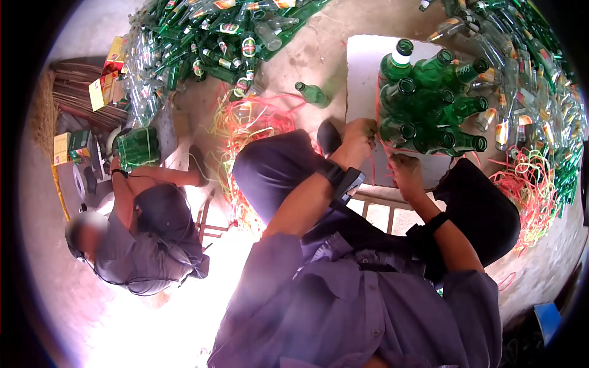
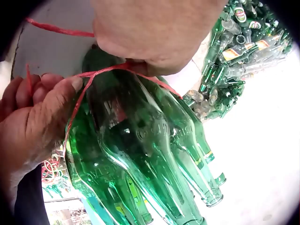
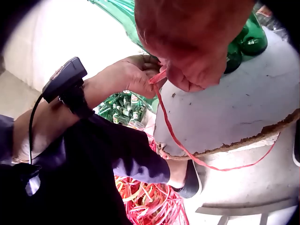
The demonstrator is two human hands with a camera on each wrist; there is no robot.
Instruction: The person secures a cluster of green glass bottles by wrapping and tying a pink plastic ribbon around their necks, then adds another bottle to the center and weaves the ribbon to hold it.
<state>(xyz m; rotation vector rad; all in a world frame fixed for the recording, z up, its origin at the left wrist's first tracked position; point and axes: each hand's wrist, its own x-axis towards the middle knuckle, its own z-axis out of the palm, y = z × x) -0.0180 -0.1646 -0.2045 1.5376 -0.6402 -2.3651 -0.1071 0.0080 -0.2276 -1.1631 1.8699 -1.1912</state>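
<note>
Both hands are at the near end of a bundle of green bottles (image 1: 429, 104) lying on their sides on a white board (image 1: 362, 67), bottle mouths pointing away from the person. Left hand (image 1: 359, 136) is at the bundle's base, fingers curled and pinching a red string (image 2: 101, 72); right hand (image 1: 406, 175) is just beside it, fingers also curled tight on the same string. The left wrist view shows the string wrapped across the bottle bases, drawn taut between the two hands. The right wrist view shows one strand running down from the hands over the board's chipped edge and hanging below it. The hands are nearly touching, both pressed against the bundle. A loose green bottle (image 1: 313, 93) lies on the floor left of the board. A tangle of red and yellow strings (image 1: 251, 126) covers the floor by the person's left knee, with more on the right (image 1: 527, 184). Big piles of bottles (image 1: 208, 37) lie at top left and along the right side. A second person (image 1: 141, 227) sits to the left, holding another tied bundle (image 1: 138, 147).
</note>
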